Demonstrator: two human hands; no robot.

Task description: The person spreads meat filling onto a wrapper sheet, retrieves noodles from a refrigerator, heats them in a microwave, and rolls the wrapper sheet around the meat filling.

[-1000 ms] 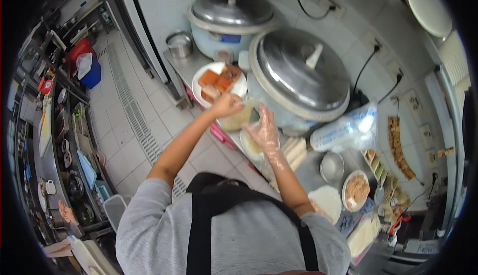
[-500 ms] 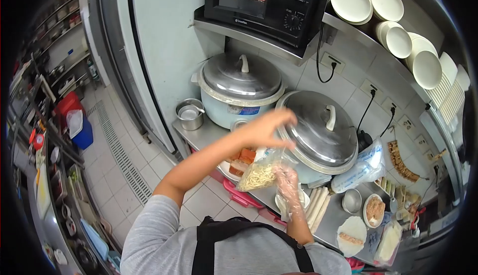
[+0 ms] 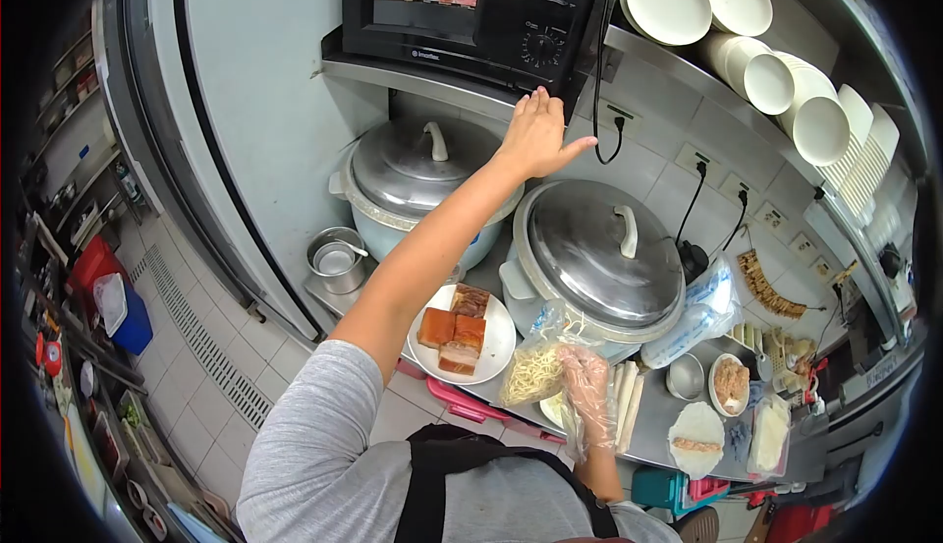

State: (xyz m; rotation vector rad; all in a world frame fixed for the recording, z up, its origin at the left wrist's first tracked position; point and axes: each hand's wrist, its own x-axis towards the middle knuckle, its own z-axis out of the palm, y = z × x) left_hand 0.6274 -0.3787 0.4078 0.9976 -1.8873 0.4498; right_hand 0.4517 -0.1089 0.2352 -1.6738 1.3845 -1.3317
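Over the counter [image 3: 656,427], bagged noodles [image 3: 533,372] slant lower-left.

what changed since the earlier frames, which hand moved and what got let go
The bare left hand let go of the bag of noodles and moved up past the cookers to the lower right edge of the black oven; contact is unclear. Unchanged: the gloved right hand holds the bag, the cookers stay lidded, the plate of meat remains on the counter.
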